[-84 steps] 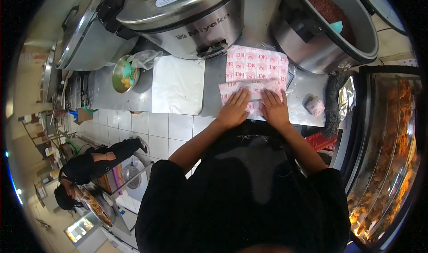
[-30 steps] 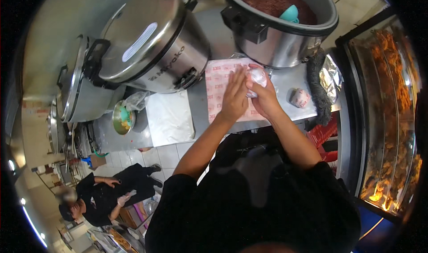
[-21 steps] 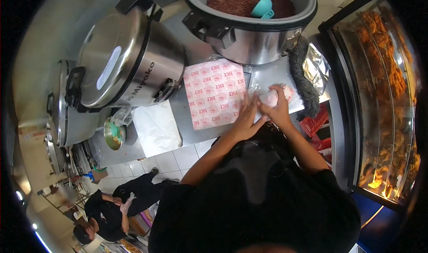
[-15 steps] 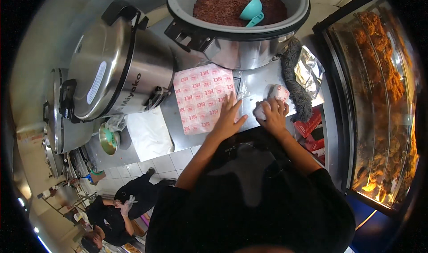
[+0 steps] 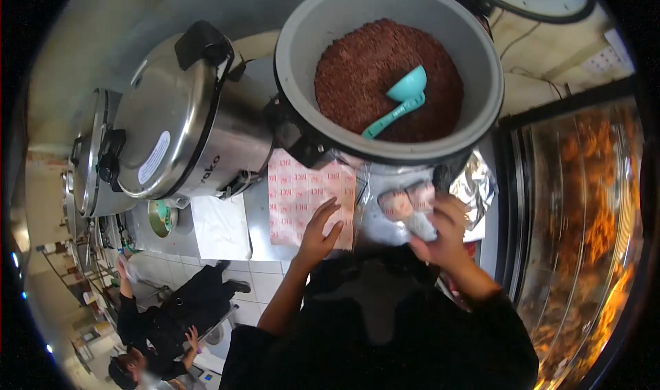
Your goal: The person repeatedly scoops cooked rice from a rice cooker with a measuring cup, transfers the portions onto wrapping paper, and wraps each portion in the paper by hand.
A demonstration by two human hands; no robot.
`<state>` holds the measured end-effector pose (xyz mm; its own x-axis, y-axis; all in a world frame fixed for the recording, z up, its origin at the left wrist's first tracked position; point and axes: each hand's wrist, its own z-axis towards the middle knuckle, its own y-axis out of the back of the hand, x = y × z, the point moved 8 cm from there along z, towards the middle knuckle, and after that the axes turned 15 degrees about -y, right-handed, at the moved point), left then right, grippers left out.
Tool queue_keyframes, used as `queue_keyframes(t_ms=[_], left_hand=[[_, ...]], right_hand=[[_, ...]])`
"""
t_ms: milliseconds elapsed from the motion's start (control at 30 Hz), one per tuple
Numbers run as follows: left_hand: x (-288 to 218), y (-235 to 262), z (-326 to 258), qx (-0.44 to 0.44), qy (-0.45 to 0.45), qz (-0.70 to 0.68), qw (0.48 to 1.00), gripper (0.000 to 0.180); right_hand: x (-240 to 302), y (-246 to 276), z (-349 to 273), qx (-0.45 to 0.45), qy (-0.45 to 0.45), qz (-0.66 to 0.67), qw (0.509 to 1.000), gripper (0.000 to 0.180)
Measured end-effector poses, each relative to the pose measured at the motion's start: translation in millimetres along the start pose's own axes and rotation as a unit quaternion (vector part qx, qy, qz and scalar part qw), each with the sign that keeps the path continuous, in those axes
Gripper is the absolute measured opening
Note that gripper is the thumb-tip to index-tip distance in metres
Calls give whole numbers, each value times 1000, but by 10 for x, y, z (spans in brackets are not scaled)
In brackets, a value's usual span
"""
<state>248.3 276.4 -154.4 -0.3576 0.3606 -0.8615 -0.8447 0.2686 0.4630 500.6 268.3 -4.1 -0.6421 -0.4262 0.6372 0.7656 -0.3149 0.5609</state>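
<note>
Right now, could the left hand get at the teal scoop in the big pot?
Probably yes. The left hand lies empty on the printed paper just below the open pot; no lid covers the scoop, though the hand must rise over the rim.

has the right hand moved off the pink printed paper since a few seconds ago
Yes. The right hand has shifted rightward off the pink printed paper and now holds a clear bag beside it.

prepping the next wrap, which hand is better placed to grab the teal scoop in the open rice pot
Probably left. The left hand lies open and empty on the printed paper, below the pot. The right hand is busy with a clear plastic bag. The teal scoop handle angles down-left, toward it.
</note>
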Motion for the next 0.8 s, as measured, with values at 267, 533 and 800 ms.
queue_keyframes(t_ms=[267,533,800], left_hand=[[-516,429,430,-93,-7,-34,995,22],[-592,708,494,-119,-39,-46,991,27],[-492,1326,557,-203,-75,-74,973,51]], right_hand=[[-272,-635,2193,528,50,-181,828,30],[-1354,-1665,1369,823,-150,-367,406,23],[-1000,-980,2371,667,-22,-463,583,22]])
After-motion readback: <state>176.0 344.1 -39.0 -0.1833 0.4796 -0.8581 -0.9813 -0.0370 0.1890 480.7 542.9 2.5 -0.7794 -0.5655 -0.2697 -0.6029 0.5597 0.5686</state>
